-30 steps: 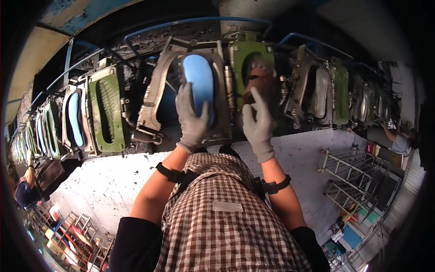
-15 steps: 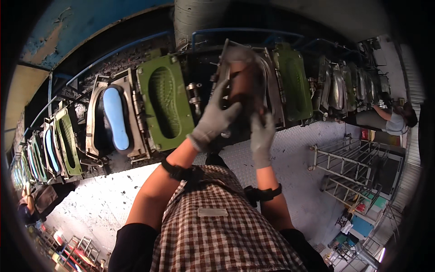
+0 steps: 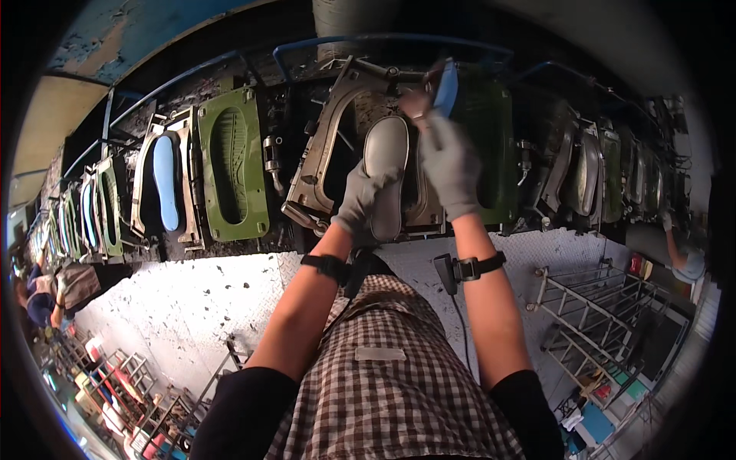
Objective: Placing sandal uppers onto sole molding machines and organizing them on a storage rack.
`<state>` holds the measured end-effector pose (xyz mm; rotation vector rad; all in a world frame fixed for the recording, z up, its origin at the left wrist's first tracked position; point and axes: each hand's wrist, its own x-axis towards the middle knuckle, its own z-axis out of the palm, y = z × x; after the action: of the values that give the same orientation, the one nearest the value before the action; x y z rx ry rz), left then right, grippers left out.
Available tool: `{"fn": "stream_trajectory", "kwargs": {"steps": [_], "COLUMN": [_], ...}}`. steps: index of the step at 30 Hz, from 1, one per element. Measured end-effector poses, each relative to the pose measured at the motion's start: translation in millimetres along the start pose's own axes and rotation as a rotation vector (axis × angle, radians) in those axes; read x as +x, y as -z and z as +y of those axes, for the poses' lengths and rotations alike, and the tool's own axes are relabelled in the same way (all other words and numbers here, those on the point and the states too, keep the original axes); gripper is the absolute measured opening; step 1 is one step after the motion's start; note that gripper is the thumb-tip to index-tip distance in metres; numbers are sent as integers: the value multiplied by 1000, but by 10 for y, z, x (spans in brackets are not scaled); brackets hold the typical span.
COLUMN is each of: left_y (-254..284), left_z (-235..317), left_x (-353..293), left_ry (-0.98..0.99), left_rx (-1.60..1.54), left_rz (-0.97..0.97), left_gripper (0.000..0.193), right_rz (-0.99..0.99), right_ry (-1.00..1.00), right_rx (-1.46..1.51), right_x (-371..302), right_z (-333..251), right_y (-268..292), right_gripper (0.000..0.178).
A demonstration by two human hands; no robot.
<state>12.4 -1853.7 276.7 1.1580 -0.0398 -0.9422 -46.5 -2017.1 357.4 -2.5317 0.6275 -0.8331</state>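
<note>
Pinching a brown-and-blue shoe (image 3: 445,90) beyond the right fingertips (image 3: 438,129)
Left fingers (image 3: 369,184) curl over the grey last (image 3: 386,147) beneath them.

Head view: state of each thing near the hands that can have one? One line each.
Grey shoe last, bare on top
Left hand, fingers against the grey shoe last
Brown-and-blue shoe piece, raised, tilted, blurred
Right hand, closed on the shoe piece
Left green mould half, open, cavity exposed
Blue-faced shoe last, uncovered
Left wrist strap, fastened
Right wrist strap, fastened
</note>
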Motion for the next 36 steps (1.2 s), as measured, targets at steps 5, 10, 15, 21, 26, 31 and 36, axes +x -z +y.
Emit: {"fn": "stream_trajectory", "kwargs": {"steps": [5, 10, 15, 21, 26, 31, 36], "left_y": [454, 589, 419, 196, 29, -49, -82], "left_z": [-286, -151, 502, 207, 307, 299, 131], "left_x": [-149, -728, -768, -81, -34, 458, 568], "left_ry": [-308, -786, -617, 147, 54, 31, -278], "left_rx": [341, 1107, 1091, -129, -124, 14, 115], "left_rz": [-129, -602, -240, 102, 49, 124, 278], "left_gripper": [40, 24, 48, 50, 51, 44, 77], "right_rz": [-686, -742, -786, -586, -276, -284, -320], "right_ry": [205, 242, -98, -408, -343, -309, -199], "right_rx": [117, -88, 211, 75, 226, 133, 88], "right_x": [-119, -980, -617, -824, -885, -435, -240], "right_z": [-592, -471, -450, 45, -136, -7, 10], "right_y": [-185, -80, 204, -488, -368, -429, -340], "right_gripper": [19, 26, 32, 48, 42, 49, 52]}}
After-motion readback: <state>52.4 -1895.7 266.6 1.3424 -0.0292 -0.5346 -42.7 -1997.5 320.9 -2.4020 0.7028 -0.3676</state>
